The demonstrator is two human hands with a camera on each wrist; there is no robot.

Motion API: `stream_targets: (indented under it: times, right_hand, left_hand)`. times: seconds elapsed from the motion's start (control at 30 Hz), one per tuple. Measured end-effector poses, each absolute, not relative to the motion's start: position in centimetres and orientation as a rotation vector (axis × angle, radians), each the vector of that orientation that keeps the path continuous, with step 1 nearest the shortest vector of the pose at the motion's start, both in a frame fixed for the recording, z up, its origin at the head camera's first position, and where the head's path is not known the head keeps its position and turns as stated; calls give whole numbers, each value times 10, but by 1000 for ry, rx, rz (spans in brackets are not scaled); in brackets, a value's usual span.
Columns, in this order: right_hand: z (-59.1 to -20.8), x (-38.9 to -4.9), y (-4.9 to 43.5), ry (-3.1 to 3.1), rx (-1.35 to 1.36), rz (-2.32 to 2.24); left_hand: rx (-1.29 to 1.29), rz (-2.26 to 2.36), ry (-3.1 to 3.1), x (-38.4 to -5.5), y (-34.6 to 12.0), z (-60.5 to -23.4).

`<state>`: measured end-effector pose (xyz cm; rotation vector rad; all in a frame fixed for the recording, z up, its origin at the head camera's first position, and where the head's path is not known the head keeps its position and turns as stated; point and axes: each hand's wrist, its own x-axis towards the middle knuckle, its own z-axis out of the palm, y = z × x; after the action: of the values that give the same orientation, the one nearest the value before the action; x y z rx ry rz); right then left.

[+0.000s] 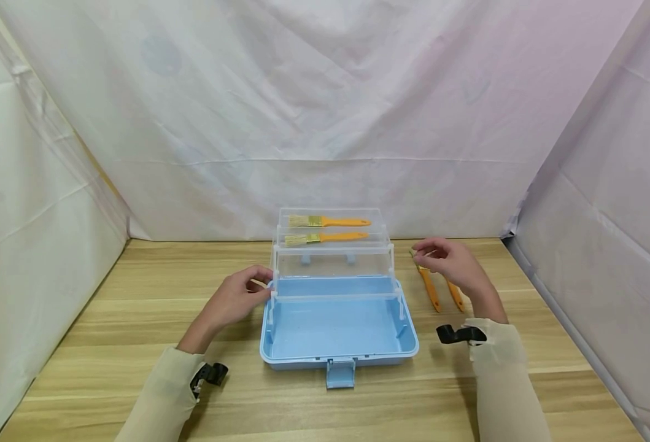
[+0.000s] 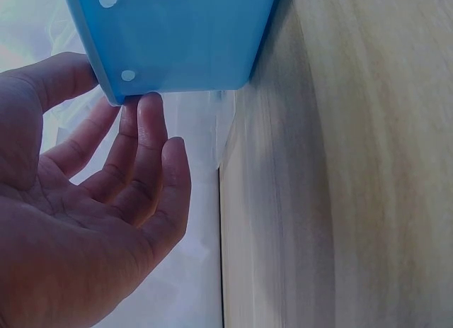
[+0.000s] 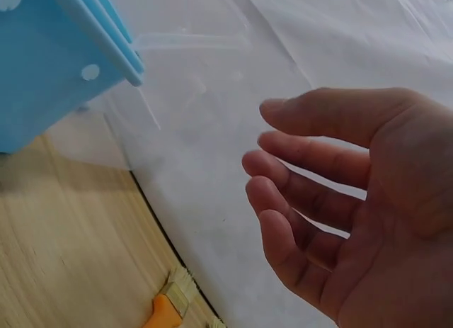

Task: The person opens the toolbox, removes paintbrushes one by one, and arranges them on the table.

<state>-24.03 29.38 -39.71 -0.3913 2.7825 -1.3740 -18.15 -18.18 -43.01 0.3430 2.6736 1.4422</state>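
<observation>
A light blue plastic box (image 1: 338, 331) stands unfolded on the table, its clear tiered trays raised at the back. Two paintbrushes with orange handles lie up there, an upper one (image 1: 347, 221) and a lower one (image 1: 342, 236). My left hand (image 1: 240, 296) holds the box's rear left corner, thumb at the rim and fingertips against the wall in the left wrist view. To the right of the box my right hand (image 1: 450, 264) hovers with loosely bent fingers and nothing in them. Below it are two more brushes, a left one (image 1: 429, 288) and a partly hidden one (image 1: 455, 296).
The wooden table (image 1: 302, 411) meets a white cloth backdrop (image 1: 330, 123) just behind the trays. White cloth walls also flank it. The box's front latch (image 1: 340, 374) hangs down over the front edge.
</observation>
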Motion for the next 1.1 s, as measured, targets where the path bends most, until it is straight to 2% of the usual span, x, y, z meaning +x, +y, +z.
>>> stream_targets:
  times: [0.23, 1.1]
  right_hand:
    - [-404, -244, 287, 2693, -573, -1343]
    - [-414, -246, 270, 2530, -750, -1313]
  left_hand:
    - [350, 1443, 2674, -181, -182, -430]
    - [351, 1454, 2667, -182, -182, -430]
